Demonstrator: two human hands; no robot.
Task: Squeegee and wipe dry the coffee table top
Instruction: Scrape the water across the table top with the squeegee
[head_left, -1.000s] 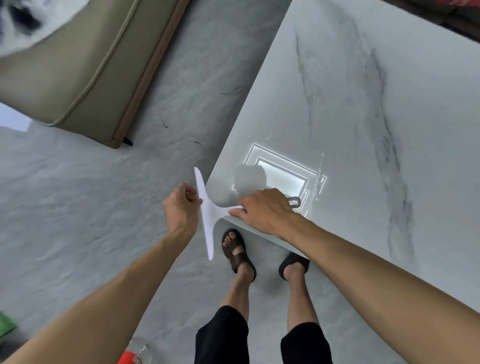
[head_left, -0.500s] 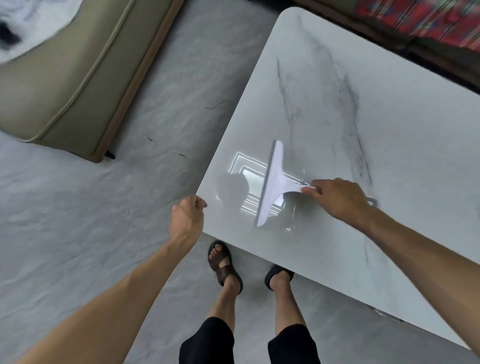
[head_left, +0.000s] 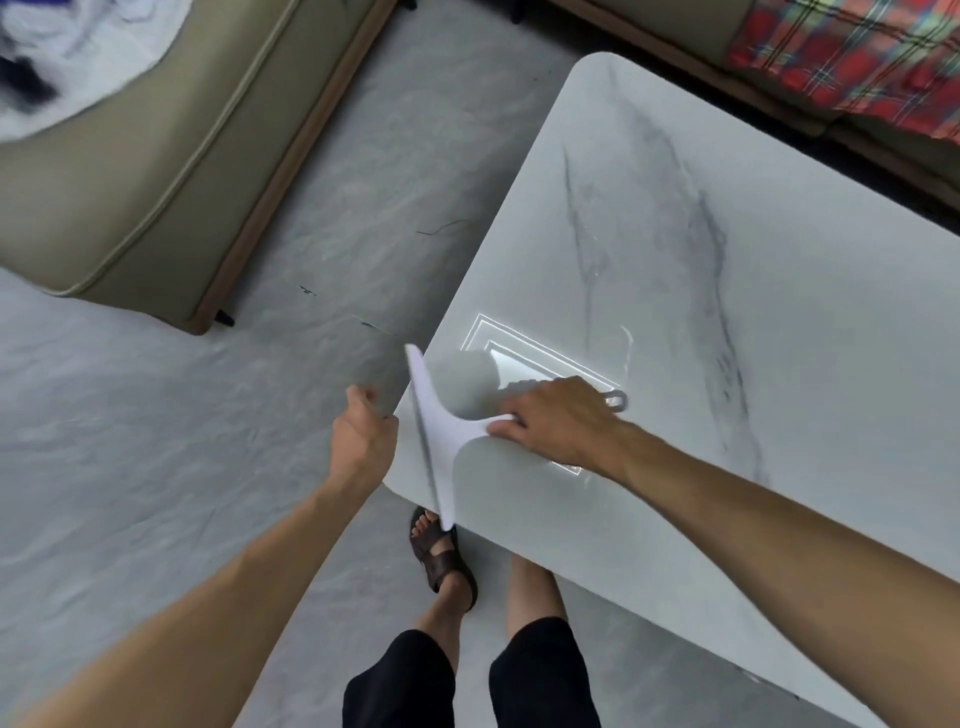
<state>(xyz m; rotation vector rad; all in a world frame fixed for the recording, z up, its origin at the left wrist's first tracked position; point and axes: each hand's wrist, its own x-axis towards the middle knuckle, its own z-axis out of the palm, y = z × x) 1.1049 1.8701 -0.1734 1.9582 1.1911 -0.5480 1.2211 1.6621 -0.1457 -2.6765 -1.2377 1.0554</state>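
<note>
Right hand (head_left: 561, 423) clamped round squeegee (head_left: 441, 421) handle, blade overhanging surface (head_left: 727, 312) corner; left hand (head_left: 363, 436) loosely curled beside that edge, holding nothing

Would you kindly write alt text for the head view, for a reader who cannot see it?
Seen from above, a person's right hand grips a white squeegee, its blade at the near-left edge of a white marble table. The left hand hovers loosely curled beside that edge.
</note>
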